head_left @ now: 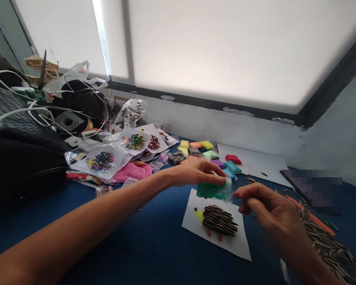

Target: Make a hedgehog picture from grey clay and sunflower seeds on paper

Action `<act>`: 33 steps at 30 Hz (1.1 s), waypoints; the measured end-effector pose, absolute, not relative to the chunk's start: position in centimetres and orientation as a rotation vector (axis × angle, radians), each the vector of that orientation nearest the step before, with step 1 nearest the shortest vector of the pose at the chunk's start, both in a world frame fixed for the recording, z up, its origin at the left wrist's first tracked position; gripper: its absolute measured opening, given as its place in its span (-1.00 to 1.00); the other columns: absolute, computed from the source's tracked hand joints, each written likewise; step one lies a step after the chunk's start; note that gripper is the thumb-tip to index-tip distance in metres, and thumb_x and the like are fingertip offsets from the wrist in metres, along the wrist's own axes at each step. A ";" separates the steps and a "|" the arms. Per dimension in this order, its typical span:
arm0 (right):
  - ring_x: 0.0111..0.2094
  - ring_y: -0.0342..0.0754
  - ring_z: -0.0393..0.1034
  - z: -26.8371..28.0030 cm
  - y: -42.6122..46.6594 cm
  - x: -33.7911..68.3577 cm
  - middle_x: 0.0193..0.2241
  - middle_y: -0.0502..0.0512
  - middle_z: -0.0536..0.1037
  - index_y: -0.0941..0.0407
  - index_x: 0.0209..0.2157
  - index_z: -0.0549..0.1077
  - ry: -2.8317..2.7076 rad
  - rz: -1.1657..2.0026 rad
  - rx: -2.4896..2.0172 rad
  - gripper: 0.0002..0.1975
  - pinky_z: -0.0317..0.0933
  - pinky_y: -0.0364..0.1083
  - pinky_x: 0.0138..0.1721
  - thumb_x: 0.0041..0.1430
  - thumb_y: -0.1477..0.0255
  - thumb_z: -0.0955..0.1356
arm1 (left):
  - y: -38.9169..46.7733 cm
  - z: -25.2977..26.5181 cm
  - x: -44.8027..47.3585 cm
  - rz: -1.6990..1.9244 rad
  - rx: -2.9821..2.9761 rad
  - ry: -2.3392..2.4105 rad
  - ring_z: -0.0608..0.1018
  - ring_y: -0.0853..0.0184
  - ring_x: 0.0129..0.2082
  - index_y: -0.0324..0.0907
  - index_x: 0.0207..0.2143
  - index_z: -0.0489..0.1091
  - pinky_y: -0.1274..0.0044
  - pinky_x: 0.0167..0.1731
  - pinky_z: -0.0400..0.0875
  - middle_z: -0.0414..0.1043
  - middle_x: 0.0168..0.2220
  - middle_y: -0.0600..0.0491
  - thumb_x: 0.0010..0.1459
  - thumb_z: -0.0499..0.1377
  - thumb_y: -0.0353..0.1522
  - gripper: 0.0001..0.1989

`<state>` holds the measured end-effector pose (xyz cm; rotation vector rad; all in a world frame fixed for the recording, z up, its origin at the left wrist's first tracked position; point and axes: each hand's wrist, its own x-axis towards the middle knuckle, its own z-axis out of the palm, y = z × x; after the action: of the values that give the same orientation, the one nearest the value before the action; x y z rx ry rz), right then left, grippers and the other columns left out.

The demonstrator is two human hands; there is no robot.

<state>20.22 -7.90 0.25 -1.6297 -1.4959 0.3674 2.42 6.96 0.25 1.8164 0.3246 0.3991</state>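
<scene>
My left hand [206, 172] is closed on a small clear plastic packet of green modelling clay [209, 191], gripping it by its upper edge. Just right of the packet's clear end, my right hand [264, 204] has its fingers curled together in a pinch; whether anything is between them is hidden. Below both hands lies a white paper sheet [237, 249] on the blue table. On it is a hedgehog picture [219, 220], with striped sunflower seeds as spines, a yellow clay face with a dark nose and brownish-orange legs.
Several coloured clay packets [207, 145] lie behind my hands, near white paper [267, 160]. Loose sunflower seeds [329, 245] spread at the right, beside an orange strip [311, 215] and a dark flat object [311, 190]. Bagged seed pictures [102, 161], a pink cloth [133, 172] and cables crowd the left.
</scene>
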 end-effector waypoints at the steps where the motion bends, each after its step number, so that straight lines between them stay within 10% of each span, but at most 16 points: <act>1: -0.50 -0.13 0.41 0.4 -7.8 20.2 -0.56 -0.02 0.48 0.02 -0.43 0.47 -1.486 0.407 -1.627 -0.82 0.31 -0.16 -0.46 0.14 0.34 0.26 | 7.0 0.2 2.4 0.416 1.823 0.343 0.49 0.38 -0.32 -0.17 -0.08 0.54 0.59 -0.35 0.34 0.50 -0.30 0.03 0.16 0.29 -0.09 -0.60; 10: -0.49 -0.06 0.46 1.3 -7.3 20.4 -0.53 0.08 0.56 0.08 -0.36 0.58 -1.429 0.758 -1.621 -0.59 0.39 -0.09 -0.42 -0.01 0.00 0.42 | 8.6 -0.5 1.9 0.516 1.910 0.595 0.54 0.24 -0.13 -0.26 -0.07 0.44 0.33 -0.12 0.47 0.47 -0.07 -0.06 0.37 0.11 -0.15 -0.65; 25: -0.34 0.06 0.56 1.3 -7.2 20.1 -0.35 0.16 0.65 0.08 -0.28 0.59 -1.293 0.748 -1.710 -0.49 0.44 0.00 -0.28 -0.19 0.00 0.48 | 9.2 -1.7 2.2 0.827 2.069 0.824 0.51 0.19 -0.04 -0.19 0.08 0.36 0.26 -0.07 0.47 0.37 0.08 -0.09 0.34 0.17 -0.26 -0.69; 33: -0.29 0.06 0.50 1.1 -7.8 19.7 -0.43 0.04 0.55 0.05 -0.33 0.51 -1.315 0.651 -1.672 -0.53 0.37 -0.03 -0.28 -0.21 0.01 0.50 | 3.4 0.3 3.2 0.431 1.830 0.297 0.57 0.37 -0.39 -0.23 -0.13 0.54 0.56 -0.42 0.47 0.54 -0.33 0.02 0.23 0.27 -0.18 -0.70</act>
<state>19.73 -7.80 1.14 -1.6718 -1.3150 0.6506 3.24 3.42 0.28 1.8299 0.2968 0.4307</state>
